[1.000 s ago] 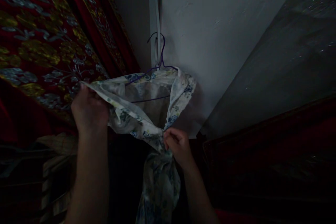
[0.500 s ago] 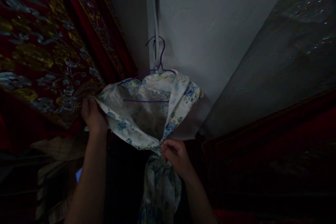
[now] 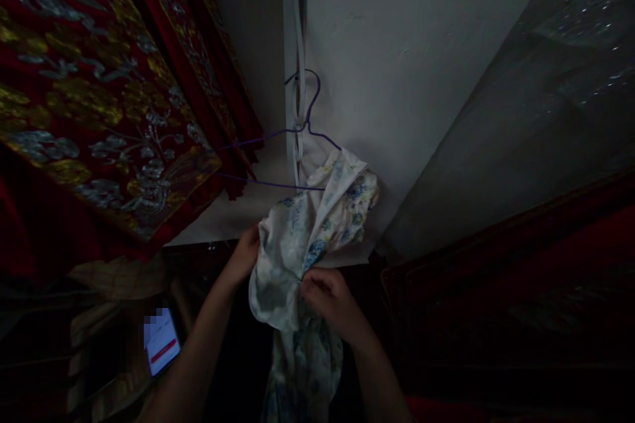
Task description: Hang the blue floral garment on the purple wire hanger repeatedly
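Observation:
A pale garment (image 3: 317, 231) with blue and yellow flowers hangs from the right end of a purple wire hanger (image 3: 278, 145). The hanger hooks on a white strap (image 3: 296, 46) against the white wall. Its left arm is bare. My left hand (image 3: 244, 256) reaches behind the left side of the cloth, its fingers mostly hidden by the fabric. My right hand (image 3: 325, 294) is closed, pinching the cloth at its front where the two sides meet. The rest of the garment trails down between my forearms.
A red curtain (image 3: 89, 92) with gold and silver embroidery hangs at the left. A lit phone screen (image 3: 161, 340) lies at lower left on striped fabric. A grey plastic-covered surface (image 3: 536, 92) slopes at the right, dark red furniture (image 3: 496, 291) below it.
The garment's left shoulder has slipped off the hanger, baring the hanger's left arm. My left hand moved right and down to the bunched cloth. My right hand stayed pinching the front.

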`<state>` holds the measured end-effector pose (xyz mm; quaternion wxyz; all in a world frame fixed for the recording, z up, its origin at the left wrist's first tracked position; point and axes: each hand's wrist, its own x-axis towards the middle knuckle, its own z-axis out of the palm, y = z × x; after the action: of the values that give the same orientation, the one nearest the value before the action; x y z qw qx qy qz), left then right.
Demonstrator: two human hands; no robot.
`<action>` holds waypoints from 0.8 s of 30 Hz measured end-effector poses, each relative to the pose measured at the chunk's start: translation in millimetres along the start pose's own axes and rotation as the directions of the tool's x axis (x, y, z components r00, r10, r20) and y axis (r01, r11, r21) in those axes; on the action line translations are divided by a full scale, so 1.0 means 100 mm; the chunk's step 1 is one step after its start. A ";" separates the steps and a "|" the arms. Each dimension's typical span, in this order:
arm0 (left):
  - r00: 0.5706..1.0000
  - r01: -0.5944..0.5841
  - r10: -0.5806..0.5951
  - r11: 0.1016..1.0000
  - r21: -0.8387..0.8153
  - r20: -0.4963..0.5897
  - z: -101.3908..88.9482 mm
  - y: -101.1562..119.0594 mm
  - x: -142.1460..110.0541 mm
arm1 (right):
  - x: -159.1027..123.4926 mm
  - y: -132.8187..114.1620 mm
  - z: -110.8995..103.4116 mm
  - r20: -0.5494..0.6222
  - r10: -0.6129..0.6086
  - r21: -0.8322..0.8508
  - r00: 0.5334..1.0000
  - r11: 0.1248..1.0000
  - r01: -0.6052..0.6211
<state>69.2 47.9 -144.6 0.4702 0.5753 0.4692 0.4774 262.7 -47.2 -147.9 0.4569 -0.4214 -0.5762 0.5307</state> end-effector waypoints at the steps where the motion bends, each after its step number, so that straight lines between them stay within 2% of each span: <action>1: 1.000 0.009 -0.010 0.999 -0.031 -0.012 0.02 0.03 -0.03 | 0.00 0.03 -0.04 0.047 0.032 -0.028 0.998 0.999 -0.031; 3: 0.996 -0.006 -0.007 0.989 -0.148 -0.091 0.03 0.14 -0.07 | 0.03 0.08 -0.13 0.121 0.114 -0.046 0.986 0.993 -0.109; 4: 0.993 -0.024 -0.003 0.976 -0.216 -0.122 0.04 0.21 -0.11 | 0.06 0.12 -0.16 0.106 0.139 -0.026 0.985 0.990 -0.137; 6: 0.994 -0.060 0.027 0.946 -0.317 -0.108 0.06 0.38 -0.21 | 0.13 0.17 -0.18 -0.048 0.124 0.057 0.991 0.991 -0.121; 8: 0.997 -0.052 0.066 0.946 -0.321 0.033 0.13 0.55 -0.38 | 0.18 0.20 -0.17 -0.206 0.075 0.144 0.976 0.989 -0.046; 9: 0.986 -0.043 0.085 0.962 -0.270 0.145 0.18 0.61 -0.47 | 0.20 0.20 -0.16 -0.228 0.070 0.188 0.971 0.982 -0.027; 10: 0.956 -0.055 0.105 0.981 -0.184 0.275 0.24 0.67 -0.55 | 0.20 0.19 -0.14 -0.213 0.079 0.237 0.974 0.971 -0.027; 12: 0.853 -0.173 0.127 0.984 0.044 0.506 0.33 0.74 -0.68 | 0.19 0.13 -0.10 -0.134 0.125 0.338 0.983 0.938 -0.073; 13: 0.816 -0.259 0.138 0.955 0.141 0.562 0.36 0.76 -0.70 | 0.18 0.08 -0.09 -0.094 0.151 0.382 0.984 0.918 -0.104; 14: 0.812 -0.332 0.163 0.919 0.212 0.561 0.37 0.77 -0.70 | 0.16 0.02 -0.09 -0.059 0.171 0.418 0.984 0.899 -0.131; 16: 0.870 -0.394 0.257 0.875 0.280 0.420 0.34 0.76 -0.61 | 0.14 -0.12 -0.11 -0.002 0.191 0.454 0.981 0.875 -0.170; 18: 0.905 -0.398 0.330 0.882 0.254 0.270 0.28 0.72 -0.47 | 0.14 -0.28 -0.14 0.068 0.194 0.412 0.979 0.888 -0.205; 19: 0.904 -0.396 0.338 0.892 0.217 0.263 0.25 0.69 -0.41 | 0.15 -0.36 -0.16 0.119 0.188 0.357 0.975 0.908 -0.219; 21: 0.881 -0.350 0.279 0.928 0.128 0.383 0.22 0.61 -0.34 | 0.17 -0.54 -0.22 0.251 0.149 0.214 0.956 0.955 -0.205; 24: 0.808 -0.201 0.073 0.967 0.157 0.585 0.23 0.44 -0.36 | 0.23 -0.76 -0.33 0.486 0.088 0.018 0.870 0.994 -0.111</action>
<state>92.6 4.6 -107.8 0.4899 0.7714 0.3105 0.2618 289.9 -23.2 -69.2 0.2797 -0.2939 -0.6377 0.6548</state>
